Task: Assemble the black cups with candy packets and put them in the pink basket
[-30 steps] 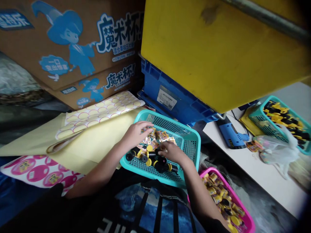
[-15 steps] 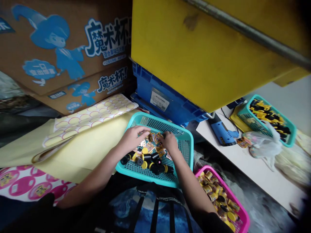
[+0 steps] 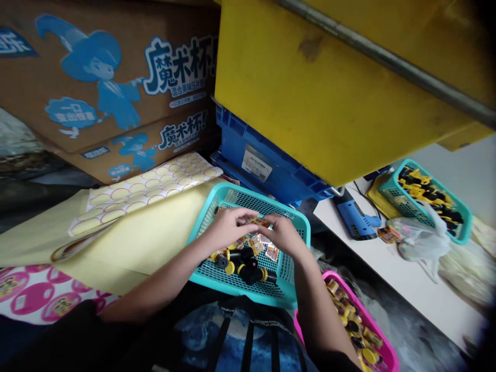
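Observation:
My left hand (image 3: 231, 226) and my right hand (image 3: 285, 233) are close together over a teal mesh basket (image 3: 232, 285). Both sets of fingertips pinch a small orange printed plastic sleeve (image 3: 259, 221), partly covered by the fingers. Below, on the basket floor, lie several similar printed sleeves (image 3: 272, 252), loose and shiny. Nearer to my body is a heap of small black cylinders with yellow caps (image 3: 248, 271).
A pink basket (image 3: 387, 341) of yellow-and-black pieces stands to the right. A blue heat gun (image 3: 356, 217), a plastic bag (image 3: 424, 240) and another teal basket (image 3: 467, 227) are on the white table. Yellow (image 3: 310, 103) and blue crates (image 3: 267, 150) and cartons (image 3: 127, 93) rise behind; sticker sheets (image 3: 143, 188) lie left.
My hands have lifted from the basket floor and come together, now with a printed sleeve between their fingertips. The view has shifted slightly.

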{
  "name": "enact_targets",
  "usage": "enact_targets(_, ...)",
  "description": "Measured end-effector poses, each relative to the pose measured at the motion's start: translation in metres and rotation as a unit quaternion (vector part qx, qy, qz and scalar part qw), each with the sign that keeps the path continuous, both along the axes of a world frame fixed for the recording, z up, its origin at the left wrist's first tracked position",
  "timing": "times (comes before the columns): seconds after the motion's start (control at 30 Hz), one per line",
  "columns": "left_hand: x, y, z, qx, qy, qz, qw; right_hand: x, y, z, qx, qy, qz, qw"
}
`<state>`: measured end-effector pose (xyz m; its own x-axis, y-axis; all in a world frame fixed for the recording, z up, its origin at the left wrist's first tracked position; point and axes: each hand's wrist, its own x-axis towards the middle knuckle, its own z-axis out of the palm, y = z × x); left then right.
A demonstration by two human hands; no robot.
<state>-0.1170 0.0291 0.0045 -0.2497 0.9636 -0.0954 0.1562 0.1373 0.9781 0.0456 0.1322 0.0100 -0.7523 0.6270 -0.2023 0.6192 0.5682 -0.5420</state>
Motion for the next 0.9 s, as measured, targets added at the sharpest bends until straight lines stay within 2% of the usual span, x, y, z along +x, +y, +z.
enact_targets(0.1,0.003,0.005,0.001,-0.022,-0.045,0.018,0.999,-0.004,-0.008,0.012,-0.103,0.075,-0.012,0.992)
enact_targets(0.2,-0.004,0.005,-0.004,-0.024,-0.054,0.057,0.997,-0.002,-0.005,0.004,-0.22,0.139,-0.06,0.964)
enact_targets(0.23,-0.007,0.004,-0.006,-0.028,-0.06,0.077,0.995,0.0,-0.001,-0.003,-0.239,0.145,-0.077,0.957)
enact_targets(0.3,-0.011,0.002,-0.011,-0.038,-0.075,0.131,0.988,0.004,0.008,-0.016,-0.226,0.12,-0.12,0.959)
enact_targets(0.37,-0.013,0.0,-0.013,-0.043,-0.097,0.171,0.98,0.005,0.013,-0.027,-0.171,0.083,-0.171,0.967)
enact_targets(0.47,-0.01,-0.001,-0.015,-0.034,-0.128,0.183,0.974,0.001,0.007,-0.033,-0.11,0.094,-0.217,0.965)
enact_targets(0.53,-0.005,0.0,-0.015,-0.024,-0.141,0.178,0.974,-0.005,-0.005,-0.031,-0.151,0.148,-0.194,0.958)
enact_targets(0.6,0.0,0.001,-0.015,-0.01,-0.154,0.177,0.972,-0.013,-0.018,-0.027,-0.227,0.218,-0.159,0.936)
enact_targets(0.67,0.003,0.001,-0.013,0.0,-0.179,0.176,0.968,-0.021,-0.026,-0.024,-0.255,0.264,-0.158,0.917)
enact_targets(0.77,0.004,-0.001,-0.006,-0.02,-0.221,0.152,0.963,-0.028,-0.029,-0.019,-0.186,0.252,-0.194,0.93)
enact_targets(0.9,-0.004,-0.006,-0.001,-0.043,-0.197,0.148,0.968,-0.027,-0.029,-0.017,-0.126,0.242,-0.181,0.945)
